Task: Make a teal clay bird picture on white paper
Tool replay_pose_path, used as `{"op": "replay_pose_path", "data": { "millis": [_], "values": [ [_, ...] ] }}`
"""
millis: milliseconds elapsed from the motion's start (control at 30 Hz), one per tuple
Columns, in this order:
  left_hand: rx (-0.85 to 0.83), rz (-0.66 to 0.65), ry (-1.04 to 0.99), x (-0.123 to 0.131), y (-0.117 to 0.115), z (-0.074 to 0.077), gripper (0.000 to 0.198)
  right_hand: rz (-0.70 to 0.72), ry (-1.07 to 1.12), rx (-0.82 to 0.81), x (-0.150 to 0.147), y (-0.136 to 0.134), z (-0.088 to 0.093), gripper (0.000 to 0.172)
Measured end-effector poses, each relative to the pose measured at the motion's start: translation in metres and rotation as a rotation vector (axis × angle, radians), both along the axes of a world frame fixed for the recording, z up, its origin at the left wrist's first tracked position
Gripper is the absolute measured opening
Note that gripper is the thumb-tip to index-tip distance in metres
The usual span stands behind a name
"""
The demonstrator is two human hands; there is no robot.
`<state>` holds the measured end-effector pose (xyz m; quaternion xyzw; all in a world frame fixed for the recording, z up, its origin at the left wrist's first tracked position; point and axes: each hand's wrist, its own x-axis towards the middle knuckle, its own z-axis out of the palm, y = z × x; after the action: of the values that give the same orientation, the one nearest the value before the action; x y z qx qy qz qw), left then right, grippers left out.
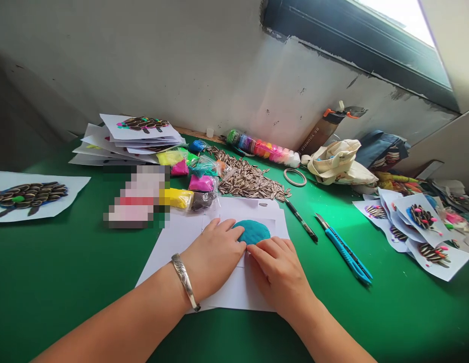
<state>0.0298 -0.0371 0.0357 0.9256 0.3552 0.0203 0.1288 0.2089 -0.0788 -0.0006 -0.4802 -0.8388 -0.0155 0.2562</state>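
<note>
A flattened oval of blue modelling clay (253, 232) lies on white paper (226, 290) in front of me. My left hand (215, 254), with a silver bangle (185, 282) at its wrist, rests on the paper. Its fingers are spread, and their tips touch the clay's left edge. At the near edge of the clay is my right hand (277, 269), its index finger and thumb closed on the rim and its other fingers bent. The two hands nearly meet at the near side. The underside of the clay is hidden.
Behind the paper lie bagged clay packs (177, 198) and a pile of sunflower seeds (249, 179). To the right are a black pen (301, 221), a blue utility knife (345, 252) with its blade showing, and a tape ring (294, 177). Seed-covered pictures (423, 222) lie on both sides.
</note>
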Motion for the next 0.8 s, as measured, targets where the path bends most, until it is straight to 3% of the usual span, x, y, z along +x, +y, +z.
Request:
{"op": "replay_pose_path", "data": {
  "millis": [200, 400, 633, 800],
  "values": [
    [0.012, 0.003, -0.011, 0.0003, -0.0007, -0.0016, 0.023, 0.065, -0.05, -0.057, -0.0003, -0.0043, 0.0035, 0.021],
    [0.019, -0.007, -0.034, -0.0011, 0.0005, -0.0041, 0.024, 0.007, 0.034, -0.05, 0.0053, -0.0023, 0.0034, 0.019],
    [0.02, -0.014, -0.042, -0.0028, 0.0013, -0.0052, 0.026, 0.059, -0.063, -0.051, 0.0034, -0.0014, 0.0051, 0.022],
    [0.025, -0.013, -0.04, -0.0024, 0.0011, -0.0055, 0.027, 0.007, -0.04, -0.003, 0.0028, -0.0011, 0.0049, 0.02]
  ]
}}
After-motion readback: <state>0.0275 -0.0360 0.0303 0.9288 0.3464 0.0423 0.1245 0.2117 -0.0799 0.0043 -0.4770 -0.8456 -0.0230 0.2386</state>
